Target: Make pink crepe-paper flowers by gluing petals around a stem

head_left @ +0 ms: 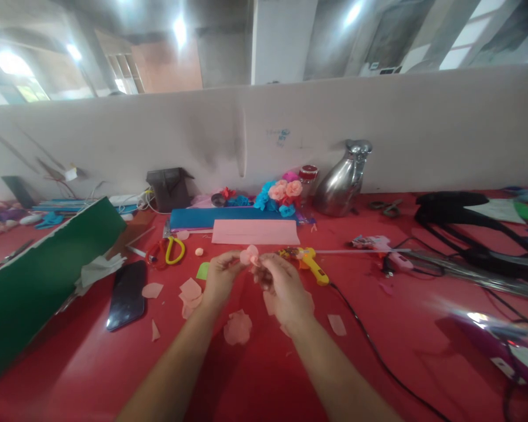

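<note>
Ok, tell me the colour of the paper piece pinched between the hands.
Pale pink; the paper piece shows best in the head view.

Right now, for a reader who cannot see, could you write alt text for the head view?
The left hand and the right hand hold a small pink paper flower between their fingers above a red table. Cut pink paper petals, a black phone, scissors and a yellow glue gun lie around them.
</note>
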`<state>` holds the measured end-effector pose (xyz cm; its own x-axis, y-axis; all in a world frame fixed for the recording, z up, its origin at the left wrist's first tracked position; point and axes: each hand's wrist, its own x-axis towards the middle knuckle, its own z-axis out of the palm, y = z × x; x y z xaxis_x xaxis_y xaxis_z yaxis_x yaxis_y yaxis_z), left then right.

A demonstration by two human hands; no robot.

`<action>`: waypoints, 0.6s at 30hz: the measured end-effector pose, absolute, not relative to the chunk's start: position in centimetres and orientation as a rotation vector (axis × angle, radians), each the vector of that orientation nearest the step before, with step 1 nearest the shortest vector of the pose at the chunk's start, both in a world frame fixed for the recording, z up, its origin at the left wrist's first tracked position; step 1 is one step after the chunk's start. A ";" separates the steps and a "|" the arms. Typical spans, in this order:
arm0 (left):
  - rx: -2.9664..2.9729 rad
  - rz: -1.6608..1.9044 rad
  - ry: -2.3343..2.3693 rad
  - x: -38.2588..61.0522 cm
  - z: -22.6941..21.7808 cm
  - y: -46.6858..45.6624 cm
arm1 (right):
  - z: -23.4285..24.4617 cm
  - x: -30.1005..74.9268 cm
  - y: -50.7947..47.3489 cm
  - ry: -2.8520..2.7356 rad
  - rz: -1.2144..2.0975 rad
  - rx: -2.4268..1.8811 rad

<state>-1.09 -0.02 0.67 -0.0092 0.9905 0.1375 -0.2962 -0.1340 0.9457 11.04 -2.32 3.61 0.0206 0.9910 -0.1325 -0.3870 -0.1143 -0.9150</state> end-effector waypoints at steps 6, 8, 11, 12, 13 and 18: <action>1.043 1.471 0.923 -1.0 0.7 0.0 | 3.8 10.9 -2.6 -0.899 1.422 -1.036; 1.027 1.488 0.900 -0.9 0.7 0.0 | 3.6 10.8 -2.6 -0.904 1.426 -1.009; 0.990 1.517 0.878 -0.8 0.8 -0.1 | 3.4 10.5 -2.5 -0.909 1.412 -0.992; 0.975 1.523 0.874 -0.8 0.8 -0.1 | 3.3 10.4 -2.6 -0.911 1.407 -0.987; 0.957 1.526 0.870 -0.8 0.8 -0.1 | 3.2 10.3 -2.6 -0.915 1.401 -0.978; 0.896 1.518 0.827 -0.4 0.8 -0.2 | 3.3 10.0 -2.8 -0.896 1.381 -0.926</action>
